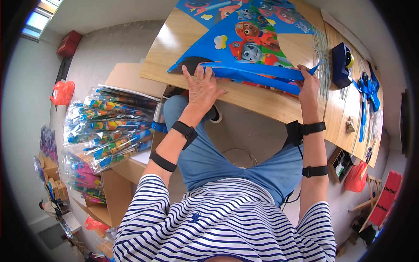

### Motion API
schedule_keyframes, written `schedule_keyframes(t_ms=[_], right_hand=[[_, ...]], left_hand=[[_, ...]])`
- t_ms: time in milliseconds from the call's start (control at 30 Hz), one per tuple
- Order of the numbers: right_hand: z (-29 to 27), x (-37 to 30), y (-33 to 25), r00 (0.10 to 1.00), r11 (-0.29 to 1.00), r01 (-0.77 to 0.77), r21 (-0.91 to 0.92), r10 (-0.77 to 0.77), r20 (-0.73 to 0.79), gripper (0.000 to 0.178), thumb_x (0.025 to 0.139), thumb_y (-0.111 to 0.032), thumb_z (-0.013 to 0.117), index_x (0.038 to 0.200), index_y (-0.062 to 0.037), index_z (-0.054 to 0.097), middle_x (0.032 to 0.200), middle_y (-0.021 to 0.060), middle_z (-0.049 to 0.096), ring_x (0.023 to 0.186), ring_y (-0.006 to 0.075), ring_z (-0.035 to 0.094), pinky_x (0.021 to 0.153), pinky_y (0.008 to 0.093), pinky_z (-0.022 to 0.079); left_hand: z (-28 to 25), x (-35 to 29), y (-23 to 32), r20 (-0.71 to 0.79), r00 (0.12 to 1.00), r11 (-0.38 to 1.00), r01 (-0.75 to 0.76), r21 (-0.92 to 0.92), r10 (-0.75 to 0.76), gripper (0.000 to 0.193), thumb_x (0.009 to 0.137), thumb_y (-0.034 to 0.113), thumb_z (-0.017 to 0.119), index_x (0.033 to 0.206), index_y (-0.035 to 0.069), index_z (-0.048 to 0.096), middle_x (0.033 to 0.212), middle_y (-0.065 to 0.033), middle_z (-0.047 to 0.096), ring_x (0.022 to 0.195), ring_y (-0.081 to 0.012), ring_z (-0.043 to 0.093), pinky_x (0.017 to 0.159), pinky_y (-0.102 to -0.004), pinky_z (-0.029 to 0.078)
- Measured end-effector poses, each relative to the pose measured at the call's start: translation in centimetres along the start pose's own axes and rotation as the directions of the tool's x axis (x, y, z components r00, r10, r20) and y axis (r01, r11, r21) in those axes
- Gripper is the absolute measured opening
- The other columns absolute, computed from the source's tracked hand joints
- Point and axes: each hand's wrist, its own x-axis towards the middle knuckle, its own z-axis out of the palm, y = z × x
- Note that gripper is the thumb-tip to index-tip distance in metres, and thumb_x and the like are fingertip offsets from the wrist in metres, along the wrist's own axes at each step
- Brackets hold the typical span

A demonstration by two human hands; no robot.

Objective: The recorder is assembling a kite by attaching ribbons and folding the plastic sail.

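Observation:
A blue kite sail [211, 48] with printed cartoon dogs lies on the wooden table, its near edge folded into a long blue strip [257, 68]. Fingers spread, my left hand [203, 89] rests on the left part of that strip, near a dark corner patch of the sail. My right hand [309, 85] pinches the strip's right end, and a pointed blue tip sticks out past the fingers. Just right of this hand lies a bunch of thin pale rods [322, 61]. More printed sail material [205, 15] lies at the far side.
A dark blue tape dispenser [340, 65] stands at the right, with blue ribbons [371, 91] and scissors [369, 153] beyond it. Left of my legs, a cardboard box [120, 192] stands by many bagged kites [113, 126]. Red plastic bags [63, 92] hang or lie about.

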Motion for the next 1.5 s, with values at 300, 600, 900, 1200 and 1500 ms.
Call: schedule_keyframes(t_ms=[300, 600, 900, 1200, 1500], right_hand=[[-0.5, 1.6, -1.2, 0.999, 0.999, 0.037, -0.021, -0.036, 0.039, 0.021, 0.1, -0.019, 0.067, 0.112, -0.003, 0.072, 0.106, 0.0153, 0.079, 0.096, 0.0182, 0.073, 0.081, 0.0283, 0.057], [-1.4, 1.6, -3.0, 0.995, 0.994, 0.092, 0.06, -0.094, 0.03, 0.021, 0.101, -0.016, 0.067, 0.112, 0.0017, 0.07, 0.104, 0.0192, 0.078, 0.095, 0.0224, 0.075, 0.083, 0.0301, 0.06], [-5.2, 2.6, -2.1, 0.992, 0.995, 0.099, -0.034, -0.101, -0.072, 0.019, 0.101, -0.016, 0.067, 0.109, 0.0005, 0.07, 0.1, 0.0182, 0.079, 0.096, 0.021, 0.075, 0.082, 0.0289, 0.058], [-8.6, 3.6, 0.7, 0.987, 0.987, 0.065, -0.15, -0.085, -0.134, 0.018, 0.098, -0.021, 0.071, 0.108, -0.0057, 0.072, 0.092, 0.0084, 0.08, 0.087, 0.0117, 0.069, 0.073, 0.0262, 0.049], [-9.4, 4.1, 2.1, 0.962, 0.945, 0.113, -0.307, -0.181, -0.204, 0.015, 0.092, -0.019, 0.075, 0.098, -0.0055, 0.077, 0.084, 0.0024, 0.072, 0.08, 0.0112, 0.064, 0.067, 0.0284, 0.049]], left_hand=[[0.1, 0.5, 0.1, -0.037, 0.998, 0.998, -0.053, 0.045, 0.054, 0.06, 0.074, 0.053, 0.082, 0.103, 0.0, 0.077, 0.124, -0.0094, 0.054, 0.135, -0.0324, 0.044, 0.116, -0.082, 0.006], [1.4, 0.2, 0.1, -0.051, 0.998, 0.998, -0.033, 0.047, 0.035, 0.056, 0.072, 0.055, 0.084, 0.099, 0.006, 0.077, 0.121, -0.0095, 0.053, 0.128, -0.0295, 0.045, 0.113, -0.0735, 0.021], [1.2, -0.1, 0.3, -0.055, 0.998, 0.998, 0.009, 0.055, -0.006, 0.056, 0.077, 0.057, 0.08, 0.1, 0.006, 0.076, 0.13, -0.0123, 0.049, 0.136, -0.0334, 0.04, 0.115, -0.076, 0.015], [0.7, 0.0, 0.3, -0.004, 1.0, 0.996, -0.011, 0.083, 0.011, 0.06, 0.081, 0.058, 0.076, 0.103, 0.002, 0.077, 0.142, -0.0123, 0.048, 0.143, -0.0338, 0.035, 0.117, -0.0782, 0.011], [0.8, -0.1, 0.3, 0.023, 0.999, 0.993, -0.042, 0.109, 0.04, 0.063, 0.085, 0.057, 0.072, 0.114, 0.0, 0.076, 0.146, -0.0114, 0.051, 0.147, -0.0324, 0.037, 0.118, -0.0782, 0.009]])
